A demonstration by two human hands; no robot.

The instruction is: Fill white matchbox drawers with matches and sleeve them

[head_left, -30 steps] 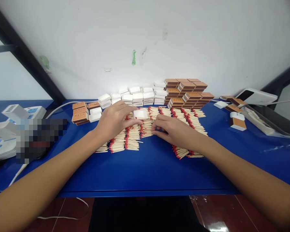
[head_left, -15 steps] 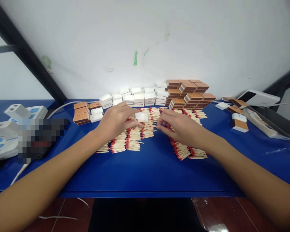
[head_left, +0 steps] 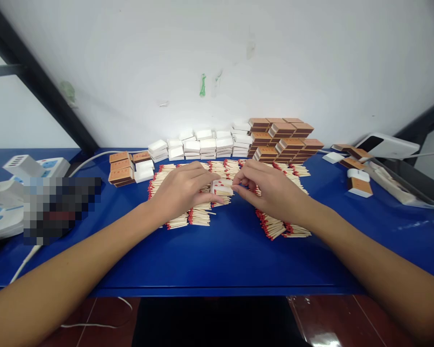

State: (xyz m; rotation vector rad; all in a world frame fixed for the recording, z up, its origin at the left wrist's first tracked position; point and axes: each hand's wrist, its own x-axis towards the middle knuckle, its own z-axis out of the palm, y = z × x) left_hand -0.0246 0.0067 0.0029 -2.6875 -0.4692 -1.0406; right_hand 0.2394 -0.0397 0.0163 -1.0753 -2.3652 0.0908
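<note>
My left hand (head_left: 184,189) holds a small white matchbox tray (head_left: 214,187) between thumb and fingers. Pale matches (head_left: 224,191) with red heads lie in or over the tray. At its right end, the closed fingertips of my right hand (head_left: 265,185) pinch the tail ends of those matches. Beneath and around both hands, loose matches lie spread in bundles, one group (head_left: 198,217) by the left hand and another (head_left: 271,226) under the right hand. Part of each group is hidden by the hands.
White trays (head_left: 207,147) stand stacked along the wall, next to a stack of brown matchboxes (head_left: 291,144). More brown matchboxes (head_left: 121,169) sit at left. Power strips (head_left: 54,168) and a pixelated dark object (head_left: 61,207) lie far left; a white device (head_left: 386,146) and a dark case (head_left: 415,178) are at right.
The white tray, empty before, has moved right and slightly down with my left hand, up to my right fingertips. Red-headed matches now show in or over it. My right hand has barely moved.
</note>
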